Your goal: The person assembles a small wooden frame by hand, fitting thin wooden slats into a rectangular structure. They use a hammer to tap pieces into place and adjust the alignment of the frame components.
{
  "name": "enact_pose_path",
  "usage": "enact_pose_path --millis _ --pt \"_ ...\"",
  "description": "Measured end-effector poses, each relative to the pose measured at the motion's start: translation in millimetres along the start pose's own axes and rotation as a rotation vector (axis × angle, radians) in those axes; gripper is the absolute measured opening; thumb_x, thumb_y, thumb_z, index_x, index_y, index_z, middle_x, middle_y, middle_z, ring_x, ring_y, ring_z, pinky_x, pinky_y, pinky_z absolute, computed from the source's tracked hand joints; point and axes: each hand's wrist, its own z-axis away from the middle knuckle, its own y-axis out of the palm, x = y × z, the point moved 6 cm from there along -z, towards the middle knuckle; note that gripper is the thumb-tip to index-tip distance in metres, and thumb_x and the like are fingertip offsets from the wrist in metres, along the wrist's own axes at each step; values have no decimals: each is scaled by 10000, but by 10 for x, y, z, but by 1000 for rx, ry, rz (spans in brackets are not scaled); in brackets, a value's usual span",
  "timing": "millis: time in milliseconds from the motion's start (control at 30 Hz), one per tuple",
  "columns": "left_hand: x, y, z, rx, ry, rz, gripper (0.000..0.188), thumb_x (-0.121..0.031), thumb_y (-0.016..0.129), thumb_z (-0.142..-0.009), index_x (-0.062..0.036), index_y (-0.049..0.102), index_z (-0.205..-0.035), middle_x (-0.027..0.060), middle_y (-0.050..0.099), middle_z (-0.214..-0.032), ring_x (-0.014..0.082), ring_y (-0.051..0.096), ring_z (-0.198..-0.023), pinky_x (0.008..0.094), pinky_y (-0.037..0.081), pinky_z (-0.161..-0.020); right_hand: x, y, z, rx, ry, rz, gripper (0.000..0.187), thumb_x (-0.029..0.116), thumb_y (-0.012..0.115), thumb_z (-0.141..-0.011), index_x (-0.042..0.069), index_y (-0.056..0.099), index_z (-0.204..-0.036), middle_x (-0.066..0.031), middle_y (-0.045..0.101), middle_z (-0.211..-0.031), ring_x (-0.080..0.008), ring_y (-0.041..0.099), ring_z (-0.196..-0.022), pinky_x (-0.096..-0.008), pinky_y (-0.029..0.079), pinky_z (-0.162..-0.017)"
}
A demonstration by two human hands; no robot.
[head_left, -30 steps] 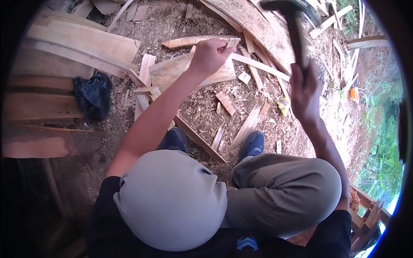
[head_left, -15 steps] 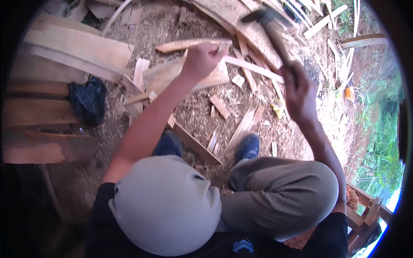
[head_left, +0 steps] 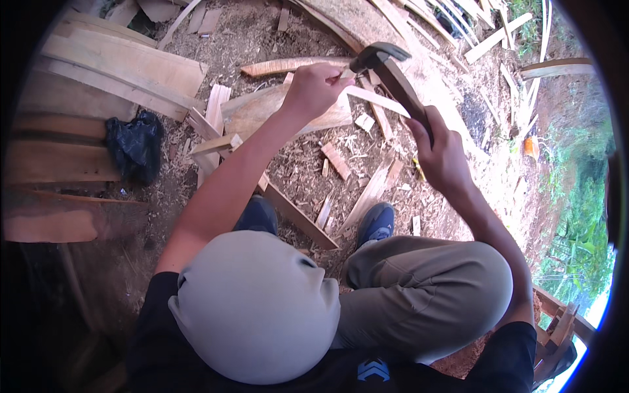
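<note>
My left hand (head_left: 309, 93) is closed, thumb and fingers pinched on a small pale piece of wood (head_left: 346, 74), mostly hidden by the fingertips. My right hand (head_left: 445, 149) is wrapped round the wooden handle of a claw hammer (head_left: 401, 84). The dark hammer head (head_left: 380, 55) is right by the left fingertips, its face at or very close to the pale piece; I cannot tell if they touch. Below the left hand lie a wide pale board (head_left: 327, 119) and a narrow reddish-brown strip of wood (head_left: 275, 66).
Wood shavings and offcuts (head_left: 336, 160) litter the dirt floor around my shoes (head_left: 375, 224). Stacked planks (head_left: 124, 69) and a black plastic bag (head_left: 134, 145) are at the left. A large curved timber (head_left: 347, 23) and thin strips (head_left: 501, 38) lie at the far side.
My right hand has swung the hammer down and to the left, bringing its head from above to the left fingertips. The left hand has stayed nearly in place.
</note>
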Motion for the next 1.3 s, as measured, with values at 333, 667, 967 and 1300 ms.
enact_pose_path --millis 333,667,967,1300 --pt "-5 14 -51 41 -90 44 384 -268 791 -851 2 588 -668 100 543 -586 199 502 -525 356 426 -547 58 37 -65 107 53 22 199 269 535 -1024 92 531 -1115 -264 658 -819 -489 638 -757 -519 460 -610" --pt "-60 -15 -33 -86 78 63 364 -255 794 -850 4 609 -674 84 525 -543 181 491 -475 343 402 -495 -29 -34 -43 77 77 84 213 271 507 -1038 95 540 -1155 -226 628 -672 -446 625 -603 -480 455 -542" --pt "-64 2 -67 -73 51 61 379 -250 794 -847 -25 591 -619 74 503 -525 155 469 -465 340 365 -469 -39 9 -45 97 133 14 138 193 528 -1034 69 541 -1093 -231 648 -703 -404 634 -596 -442 420 -499" --pt "-4 30 -87 22 43 -20 403 -242 778 -858 16 544 -654 101 518 -612 220 481 -520 357 397 -521 -36 71 -74 65 69 -21 181 244 510 -1040 79 549 -1104 -251 641 -717 -457 633 -636 -520 441 -570"
